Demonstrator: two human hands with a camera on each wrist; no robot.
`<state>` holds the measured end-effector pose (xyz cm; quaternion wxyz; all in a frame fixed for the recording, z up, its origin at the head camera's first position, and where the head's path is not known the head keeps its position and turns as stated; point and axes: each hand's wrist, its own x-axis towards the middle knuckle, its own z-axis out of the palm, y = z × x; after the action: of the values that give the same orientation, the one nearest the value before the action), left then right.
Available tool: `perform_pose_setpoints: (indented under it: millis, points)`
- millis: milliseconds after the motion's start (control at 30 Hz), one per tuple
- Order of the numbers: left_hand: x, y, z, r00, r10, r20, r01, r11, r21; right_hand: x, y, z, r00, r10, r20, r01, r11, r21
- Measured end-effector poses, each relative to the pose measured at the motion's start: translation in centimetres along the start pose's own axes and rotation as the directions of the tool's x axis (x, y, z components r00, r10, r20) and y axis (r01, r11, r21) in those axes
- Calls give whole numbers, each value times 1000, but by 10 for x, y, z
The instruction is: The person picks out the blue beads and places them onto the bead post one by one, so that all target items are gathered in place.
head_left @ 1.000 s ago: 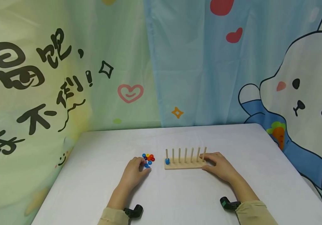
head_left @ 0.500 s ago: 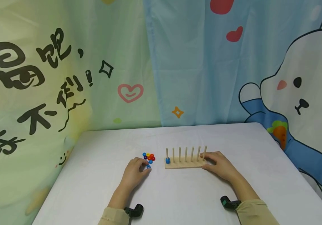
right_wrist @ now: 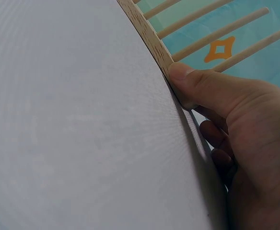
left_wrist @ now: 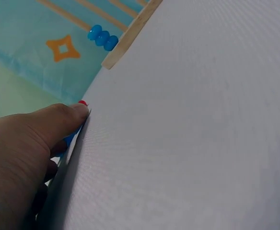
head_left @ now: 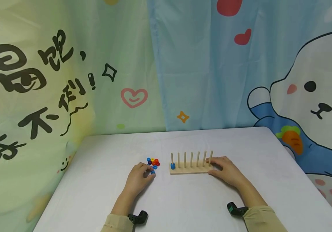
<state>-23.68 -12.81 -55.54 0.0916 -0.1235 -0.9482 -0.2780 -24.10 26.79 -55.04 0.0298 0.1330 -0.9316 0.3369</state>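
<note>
Close beside loose beads point(head_left: 155, 162) on a table point(head_left: 183, 199), the left hand point(head_left: 138, 179) pinched a blue bead point(head_left: 153, 172) while the right hand point(head_left: 226, 171) gripped the peg rack point(head_left: 187, 170) by its end, where steady pressure probably served best

The board point(head_left: 189, 171) is wood, smooth and not shiny, with tiny dark streaks along its edge. Its pegs point(right_wrist: 221, 34) are plain wood too — smooth and matt. The threaded blue beads point(left_wrist: 102, 38) look like smooth plastic, with small shiny spots where light hits. The loose beads point(head_left: 155, 162) look like smooth plastic as well. The tablecloth point(head_left: 183, 199) is matt cloth with very fine lines up close. The curtain point(head_left: 189, 64) is thin cloth — soft and smooth, with flat, printed-looking pictures point(head_left: 242, 37). The sleeves point(head_left: 266, 220) are matt, crinkly cloth. The wrist cameras point(head_left: 139, 218) look like hard plastic.
</note>
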Motion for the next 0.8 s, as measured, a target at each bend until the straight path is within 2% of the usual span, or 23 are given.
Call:
perform_pose_setpoints:
  millis: [333, 567, 800]
  points:
    - [1, -2, 1, 1000, 0, -1, 0, 1000, -22, 0, -2, -1, 1000, -15, -1, 15, 1000, -9]
    - [4, 0, 0, 1000, -7, 4, 7, 996, -92, -2, -2, 0, 1000, -12, -7, 12, 1000, -9]
    - [12, 12, -11, 998, 68, 11, -66, 985, -160, -3, -2, 0, 1000, -10, -8, 10, 1000, -14]
